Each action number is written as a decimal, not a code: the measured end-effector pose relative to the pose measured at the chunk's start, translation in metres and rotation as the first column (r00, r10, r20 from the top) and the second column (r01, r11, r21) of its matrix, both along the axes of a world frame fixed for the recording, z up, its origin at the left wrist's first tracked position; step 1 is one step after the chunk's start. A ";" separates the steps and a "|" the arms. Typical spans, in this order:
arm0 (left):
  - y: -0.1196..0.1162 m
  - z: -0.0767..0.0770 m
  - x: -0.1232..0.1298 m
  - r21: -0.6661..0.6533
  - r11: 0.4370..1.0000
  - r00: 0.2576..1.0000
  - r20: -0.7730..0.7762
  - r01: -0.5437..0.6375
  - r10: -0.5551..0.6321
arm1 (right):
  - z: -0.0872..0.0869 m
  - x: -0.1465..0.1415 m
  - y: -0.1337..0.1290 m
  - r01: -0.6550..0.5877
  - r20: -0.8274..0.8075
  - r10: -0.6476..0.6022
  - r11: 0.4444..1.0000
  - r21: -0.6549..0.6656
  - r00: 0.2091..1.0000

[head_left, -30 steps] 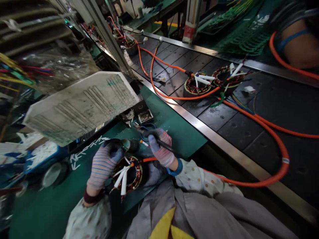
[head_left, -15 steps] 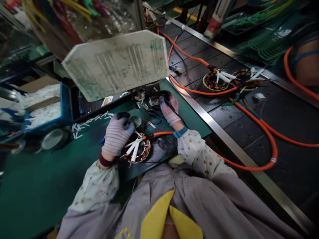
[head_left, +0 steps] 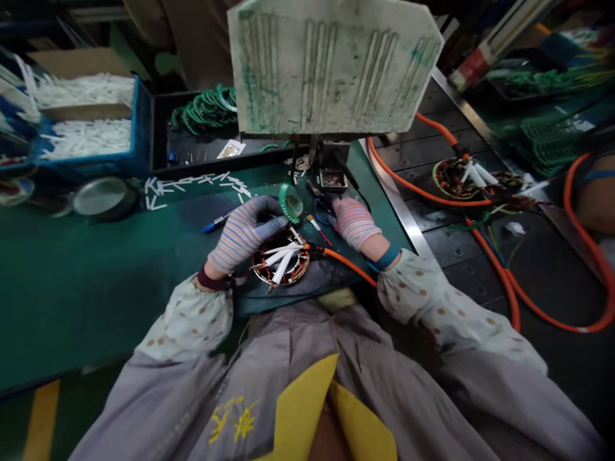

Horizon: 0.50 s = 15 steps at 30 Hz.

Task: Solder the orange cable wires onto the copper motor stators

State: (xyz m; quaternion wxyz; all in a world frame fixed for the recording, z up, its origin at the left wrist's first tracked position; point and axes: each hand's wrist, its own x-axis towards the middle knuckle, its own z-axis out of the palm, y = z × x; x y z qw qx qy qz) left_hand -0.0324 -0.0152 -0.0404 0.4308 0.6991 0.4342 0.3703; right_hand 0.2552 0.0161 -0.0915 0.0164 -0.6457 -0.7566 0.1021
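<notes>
A wound copper stator ring lies on the green mat, with white sleeves and an orange cable running off it to the right. Just above the ring, my gloved left hand pinches a green curved circuit board, in front of a round tin partly hidden by it. My gloved right hand has its fingers closed around the blue handles of pliers, their jaws pointing away from me. Its fingertips are partly hidden. A small brush lies between the hands.
Behind the pliers stands a soldering iron holder under a large pale shield. White sleeve pieces are scattered at the back left, near a blue bin. More stators sit on the conveyor at right, beside a co-worker's arm.
My right hand has come from the soldering iron holder down to the pliers. A green curved board now shows in my left fingers. The view has swung left and down.
</notes>
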 end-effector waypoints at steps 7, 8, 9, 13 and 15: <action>-0.003 -0.005 0.004 0.010 1.000 0.995 0.104 -0.003 0.001 | 0.034 -0.006 -0.046 -0.137 -0.237 0.147 0.989 0.057 0.960; -0.003 -0.005 0.005 0.014 1.000 0.994 0.105 -0.007 0.005 | 0.041 -0.009 -0.055 -0.170 -0.231 0.190 0.980 0.103 0.954; -0.004 -0.004 0.006 0.018 1.000 0.994 0.108 -0.011 0.009 | 0.048 -0.011 -0.064 -0.189 -0.187 0.211 0.973 0.129 0.959; -0.006 -0.006 0.009 0.008 0.999 0.991 0.127 -0.038 0.037 | 0.068 -0.022 -0.081 -0.204 0.078 0.196 0.972 0.119 0.978; -0.007 -0.007 0.010 0.008 0.999 0.992 0.117 -0.050 0.049 | 0.072 -0.026 -0.081 -0.210 0.147 0.193 0.972 0.107 0.970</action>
